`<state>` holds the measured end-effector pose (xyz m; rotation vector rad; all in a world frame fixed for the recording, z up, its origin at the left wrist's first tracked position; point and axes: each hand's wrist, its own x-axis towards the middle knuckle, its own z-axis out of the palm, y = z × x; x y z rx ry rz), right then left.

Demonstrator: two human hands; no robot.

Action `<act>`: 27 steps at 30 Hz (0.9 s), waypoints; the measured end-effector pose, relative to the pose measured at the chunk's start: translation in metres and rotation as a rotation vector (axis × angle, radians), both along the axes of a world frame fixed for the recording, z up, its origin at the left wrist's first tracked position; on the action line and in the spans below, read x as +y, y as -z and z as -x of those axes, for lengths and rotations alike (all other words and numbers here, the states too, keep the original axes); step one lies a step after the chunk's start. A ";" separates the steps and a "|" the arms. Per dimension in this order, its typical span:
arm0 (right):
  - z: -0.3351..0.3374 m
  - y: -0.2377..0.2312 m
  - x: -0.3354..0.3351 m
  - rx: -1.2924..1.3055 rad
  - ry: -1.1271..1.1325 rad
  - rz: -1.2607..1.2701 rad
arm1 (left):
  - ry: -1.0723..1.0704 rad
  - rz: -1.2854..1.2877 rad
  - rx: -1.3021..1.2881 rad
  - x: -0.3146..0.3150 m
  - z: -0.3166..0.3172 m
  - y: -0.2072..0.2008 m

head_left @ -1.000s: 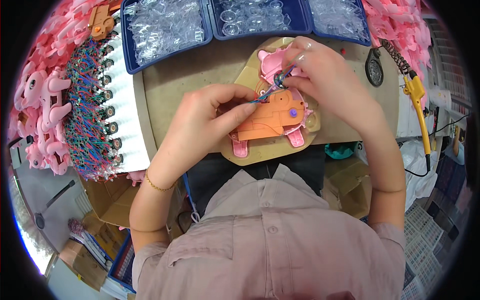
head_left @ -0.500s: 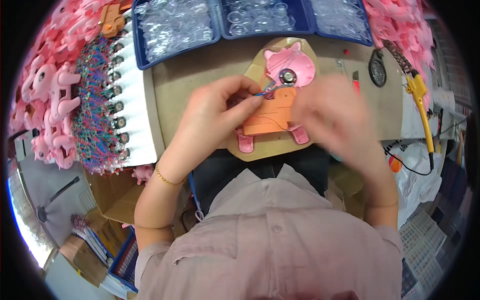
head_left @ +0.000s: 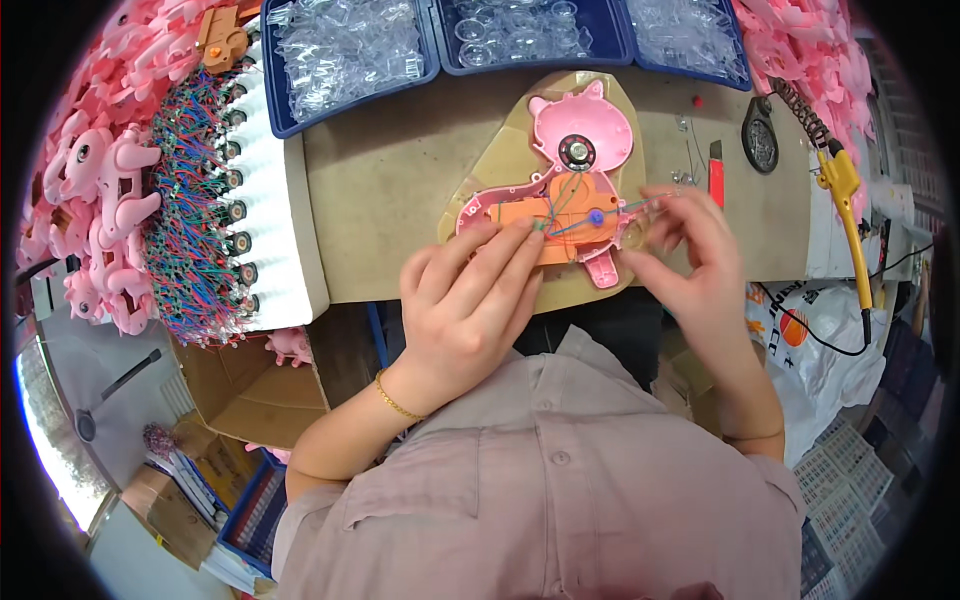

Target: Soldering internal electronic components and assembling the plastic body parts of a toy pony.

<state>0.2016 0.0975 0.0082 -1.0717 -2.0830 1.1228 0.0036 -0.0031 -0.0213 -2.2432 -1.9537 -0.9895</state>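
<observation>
An orange plastic gearbox (head_left: 572, 228) lies in a pink toy-animal body half (head_left: 497, 200) on the tan, padded work board (head_left: 500, 150). A black round speaker (head_left: 577, 153) sits in the pink head part (head_left: 610, 125). Thin green and blue wires (head_left: 570, 190) cross the gearbox, near a small blue knob (head_left: 596, 217). My left hand (head_left: 465, 310) rests on the gearbox's left end, fingers stretched out and fingertips on the wires. At the right end, my right hand (head_left: 695, 255) holds wires at its curled fingers, its thumb apart, beside a clear round piece (head_left: 634, 236).
Blue bins (head_left: 432, 45) of clear plastic parts line the back. At left are wired speakers (head_left: 195, 210) on a white rack and heaped pink toy shells (head_left: 120, 180). A red cutter knife (head_left: 716, 175), a black oval object (head_left: 759, 135) and a yellow-handled soldering iron (head_left: 840, 185) are at right.
The orange gearbox was between my hands above the body; now it lies in the pink shell, wires uppermost. My left hand moved down onto it; my right hand moved to its right end.
</observation>
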 end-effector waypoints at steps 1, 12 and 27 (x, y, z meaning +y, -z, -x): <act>-0.002 -0.004 -0.002 0.170 0.119 0.533 | 0.007 0.002 -0.003 -0.001 0.000 0.001; -0.005 -0.025 0.007 0.115 0.010 0.170 | -0.001 0.026 -0.115 0.017 0.006 0.000; -0.017 -0.019 0.021 0.043 0.005 0.451 | 0.130 -0.080 -0.171 0.033 -0.021 -0.012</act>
